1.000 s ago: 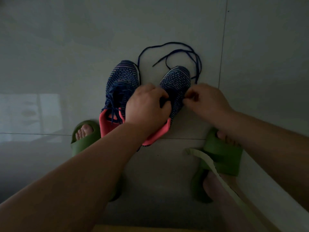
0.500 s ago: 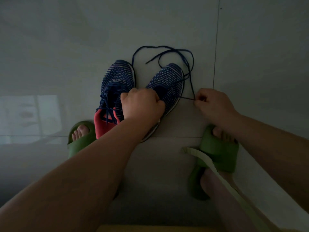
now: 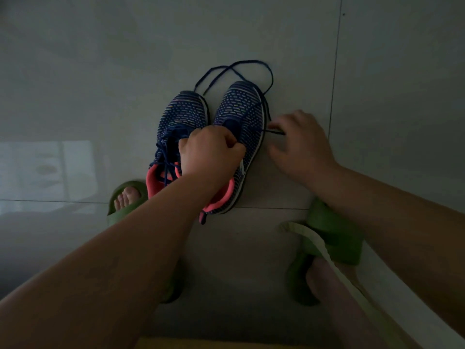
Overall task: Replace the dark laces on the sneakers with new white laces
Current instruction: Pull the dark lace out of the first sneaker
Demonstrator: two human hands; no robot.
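Two navy knit sneakers with pink linings stand side by side on the tiled floor. The left sneaker [image 3: 181,117] still has its dark lace threaded. My left hand [image 3: 208,152] grips the throat of the right sneaker [image 3: 241,107], its fingers curled into the opening. A loose dark lace [image 3: 241,65] loops on the floor past the toes and runs back along the right sneaker's side. Its end lies at the fingertips of my right hand [image 3: 299,144], which hovers beside the shoe with loosened fingers, thumb apart from them.
My feet in green slippers [image 3: 125,197] [image 3: 334,233] sit on either side, close behind the sneakers. A pale strip [image 3: 317,245] trails across the right slipper. A tile joint runs under the heels.
My right hand, which was pinching the lace and pulling it out to the right, has moved back towards the shoe and loosened its fingers. The lace loop shifted. The left hand keeps its hold.
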